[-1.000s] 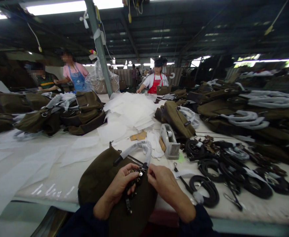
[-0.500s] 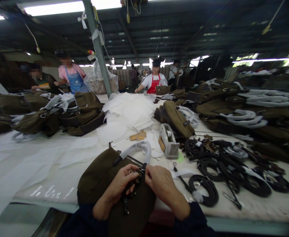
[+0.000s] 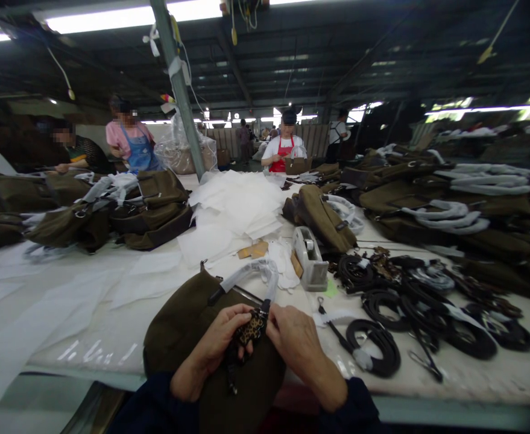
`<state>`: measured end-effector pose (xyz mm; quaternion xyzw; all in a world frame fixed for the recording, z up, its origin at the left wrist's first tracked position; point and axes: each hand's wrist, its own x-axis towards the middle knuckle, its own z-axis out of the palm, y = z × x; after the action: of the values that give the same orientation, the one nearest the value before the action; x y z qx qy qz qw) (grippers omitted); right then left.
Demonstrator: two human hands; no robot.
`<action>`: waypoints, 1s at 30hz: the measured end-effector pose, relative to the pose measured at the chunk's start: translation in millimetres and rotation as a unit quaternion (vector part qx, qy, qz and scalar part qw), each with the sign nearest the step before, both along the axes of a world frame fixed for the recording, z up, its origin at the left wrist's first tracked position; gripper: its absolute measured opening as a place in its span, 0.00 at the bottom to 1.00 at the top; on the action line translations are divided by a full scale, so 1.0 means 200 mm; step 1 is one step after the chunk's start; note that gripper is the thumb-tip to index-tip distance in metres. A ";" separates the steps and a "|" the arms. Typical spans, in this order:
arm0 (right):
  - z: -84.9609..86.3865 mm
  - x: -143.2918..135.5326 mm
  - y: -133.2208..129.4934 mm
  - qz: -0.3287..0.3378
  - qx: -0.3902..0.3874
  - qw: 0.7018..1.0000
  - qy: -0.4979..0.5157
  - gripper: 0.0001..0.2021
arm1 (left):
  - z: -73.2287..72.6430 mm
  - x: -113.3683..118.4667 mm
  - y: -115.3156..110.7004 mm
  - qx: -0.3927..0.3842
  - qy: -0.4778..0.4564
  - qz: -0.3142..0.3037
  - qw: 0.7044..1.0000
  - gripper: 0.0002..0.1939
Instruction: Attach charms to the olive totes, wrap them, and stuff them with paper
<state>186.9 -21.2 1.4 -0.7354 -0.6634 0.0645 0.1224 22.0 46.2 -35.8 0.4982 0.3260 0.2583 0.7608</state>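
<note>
An olive-green bag (image 3: pixel 178 325) lies at the table's front edge, its handle (image 3: pixel 246 272) wrapped in pale plastic and arched upward. Over the bag, my left hand (image 3: pixel 222 337) is closed round a leopard-patterned charm (image 3: pixel 250 328) with dark straps hanging below it. My right hand (image 3: pixel 294 331) is pinched at the base of the handle, just right of the charm; what its fingertips hold is hidden.
Coiled black straps (image 3: pixel 377 349) lie at the right, beside a tape dispenser (image 3: pixel 310 265). White sheets (image 3: pixel 237 202) are stacked mid-table. More olive bags (image 3: pixel 427 205) are piled on both sides. Several people stand beyond, one in a red apron (image 3: pixel 283 155).
The charm in my left hand now shows its leopard-patterned face. My right hand has barely moved. Across the table, the person in the red apron has brought an outstretched arm in.
</note>
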 end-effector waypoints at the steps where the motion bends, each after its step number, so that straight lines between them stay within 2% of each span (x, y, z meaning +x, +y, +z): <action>1: -0.01 0.00 0.00 0.002 0.000 1.000 -0.007 0.07 | 0.00 0.00 0.00 -0.002 -0.001 -0.001 1.000 0.13; 9: -0.05 -0.02 0.00 0.005 0.017 0.999 -0.031 0.08 | -0.03 0.00 0.01 0.011 0.025 0.005 1.000 0.15; 16: -0.07 -0.01 0.00 0.007 0.018 0.999 -0.030 0.06 | 0.00 -0.01 0.01 -0.009 0.019 -0.011 1.000 0.13; 25: -0.10 0.00 0.01 0.009 0.018 0.999 -0.025 0.09 | 0.01 0.01 0.00 0.126 0.120 0.004 0.985 0.15; 30: -0.09 0.01 0.02 0.007 0.011 1.000 -0.018 0.08 | -0.01 0.00 0.00 0.135 0.130 -0.002 0.982 0.16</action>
<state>188.3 -17.1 -17.3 -0.7301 -0.6715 0.0450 0.1183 22.0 45.3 -37.6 0.6266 0.3828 0.2313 0.6383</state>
